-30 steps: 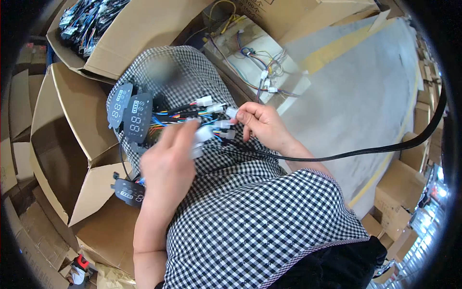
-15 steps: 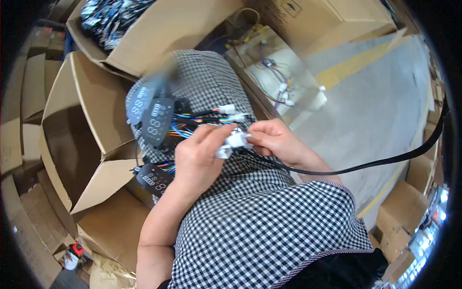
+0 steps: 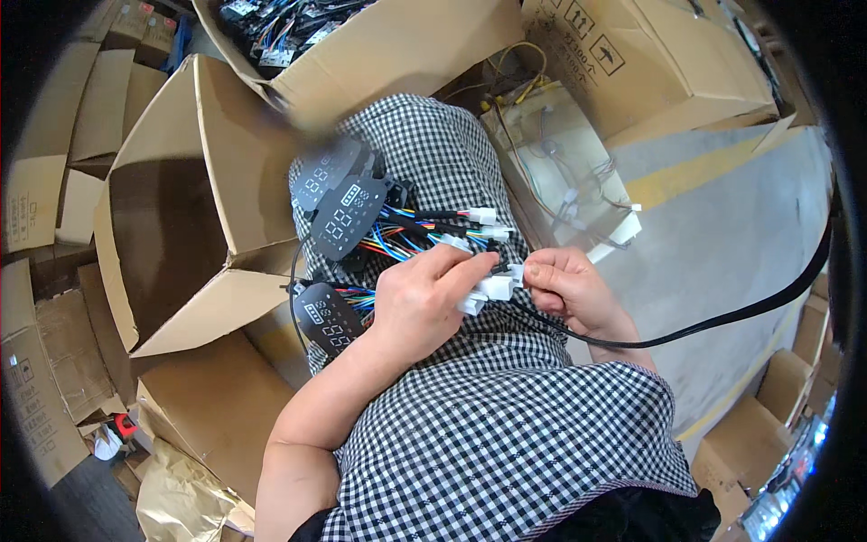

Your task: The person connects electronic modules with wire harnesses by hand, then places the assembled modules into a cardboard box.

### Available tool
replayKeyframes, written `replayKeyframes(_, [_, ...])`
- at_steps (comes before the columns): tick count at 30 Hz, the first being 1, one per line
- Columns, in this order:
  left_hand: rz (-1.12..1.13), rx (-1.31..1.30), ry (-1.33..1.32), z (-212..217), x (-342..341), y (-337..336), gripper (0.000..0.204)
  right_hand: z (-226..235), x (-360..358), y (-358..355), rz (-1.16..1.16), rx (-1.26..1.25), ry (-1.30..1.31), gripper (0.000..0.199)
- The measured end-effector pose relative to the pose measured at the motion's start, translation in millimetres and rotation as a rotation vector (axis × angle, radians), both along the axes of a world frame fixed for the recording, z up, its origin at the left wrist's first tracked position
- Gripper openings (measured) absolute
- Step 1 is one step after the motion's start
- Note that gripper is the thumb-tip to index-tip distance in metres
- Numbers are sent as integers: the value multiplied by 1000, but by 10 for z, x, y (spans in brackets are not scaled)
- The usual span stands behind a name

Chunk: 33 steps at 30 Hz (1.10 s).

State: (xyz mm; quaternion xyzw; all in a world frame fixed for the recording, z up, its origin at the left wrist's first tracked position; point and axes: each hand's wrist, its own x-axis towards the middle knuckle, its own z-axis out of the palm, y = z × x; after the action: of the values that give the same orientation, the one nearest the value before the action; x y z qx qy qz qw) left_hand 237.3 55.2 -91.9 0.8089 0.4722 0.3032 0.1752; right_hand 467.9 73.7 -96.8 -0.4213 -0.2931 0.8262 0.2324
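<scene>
Over my lap, my left hand (image 3: pixel 420 303) is closed round a bunch of white plug connectors (image 3: pixel 495 288), whose wires run off to the left. Pinched at the right end of that bunch, the fingers of my right hand (image 3: pixel 573 287) hold a small white connector (image 3: pixel 517 275). A black cable (image 3: pixel 659 341) passes beneath the right hand and curves away to the right. Dark display panels (image 3: pixel 348 219) with coloured wires (image 3: pixel 388 242) lie on the checked apron (image 3: pixel 424 135), left of my hands. Another display panel (image 3: pixel 323 316) rests beside my left forearm.
An opened cardboard box (image 3: pixel 172 226) stands at the left. Behind my lap, a second box (image 3: pixel 388 59) holds many wired parts. At the far right of my knees sits a pale tray (image 3: pixel 578 154) with loose wires, near a printed carton (image 3: pixel 650 63).
The whole view has shifted, so the lap and boxes appear farther right. Both hands stay at the white connectors; the right fingers now sit slightly farther from the left hand.
</scene>
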Motion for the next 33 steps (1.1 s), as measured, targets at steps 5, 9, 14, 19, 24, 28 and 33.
replayKeyframes(5, [-48,-32,-59,0,-24,-38,41,2,41,-38,13,-38,22,20])
replayKeyframes(9, [-65,-20,-37,-24,-59,-57,38,2,22,-36,56,-58,54,20])
replayKeyframes(14, [-63,85,-42,-24,-49,-76,37,-87,-2,-63,62,-65,77,17])
replayKeyframes(19, [-7,-97,-128,-2,-49,-87,43,-173,-177,-235,-125,300,-83,22])
replayKeyframes(24, [24,-61,-89,-37,-53,-122,41,-133,-257,-319,-158,817,-443,25])
replayKeyframes(28, [-35,15,-60,-57,-68,-127,41,-113,-139,-201,-73,209,-127,25])
replayKeyframes(33, [4,-80,-155,-38,-27,-102,38,-105,-175,-235,-123,346,-162,24])
